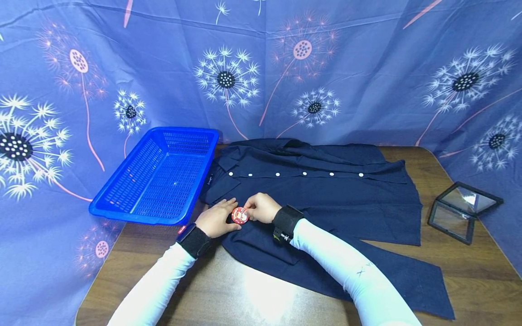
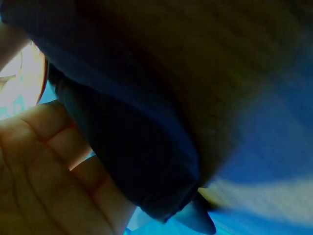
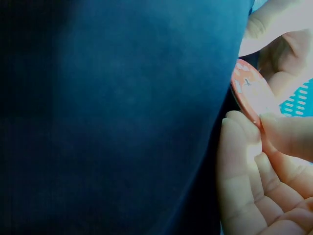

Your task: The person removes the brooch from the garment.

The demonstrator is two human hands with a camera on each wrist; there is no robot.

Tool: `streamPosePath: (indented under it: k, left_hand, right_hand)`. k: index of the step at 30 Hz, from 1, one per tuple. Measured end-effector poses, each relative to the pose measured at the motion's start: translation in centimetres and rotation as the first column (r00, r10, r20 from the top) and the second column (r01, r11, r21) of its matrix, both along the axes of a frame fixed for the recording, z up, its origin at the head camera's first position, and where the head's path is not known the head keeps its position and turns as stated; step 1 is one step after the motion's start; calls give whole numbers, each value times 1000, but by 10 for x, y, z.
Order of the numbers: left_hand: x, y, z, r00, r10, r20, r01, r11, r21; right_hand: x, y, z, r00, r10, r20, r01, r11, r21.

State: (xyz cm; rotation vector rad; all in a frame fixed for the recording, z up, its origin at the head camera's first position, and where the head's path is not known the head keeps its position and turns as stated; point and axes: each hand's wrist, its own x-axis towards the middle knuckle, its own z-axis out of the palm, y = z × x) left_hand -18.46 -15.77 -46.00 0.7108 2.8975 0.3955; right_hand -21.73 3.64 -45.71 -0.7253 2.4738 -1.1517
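A dark navy shirt with white buttons lies spread on the table, its collar to the left. On its near front, below the collar, is a round red button badge with a light picture. My right hand pinches the badge's edge between thumb and finger, plain in the right wrist view, where the badge stands tilted against the cloth. My left hand holds the shirt's fabric just left of the badge. In the left wrist view, a fold of dark cloth covers the left fingertips. The badge's back is hidden.
A blue plastic basket stands at the left, close to the shirt collar and left hand. At the right lies an unfolded black-framed object with clear panels. A flower-printed curtain hangs behind the wooden table.
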Motion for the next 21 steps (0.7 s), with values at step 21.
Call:
streamPosePath:
  k: [21]
  left_hand:
    - [-6, -1, -3, 1000, 15, 14, -14, 1000, -25]
  right_hand:
    - [-5, 7, -4, 996, 63, 61, -59, 996, -63]
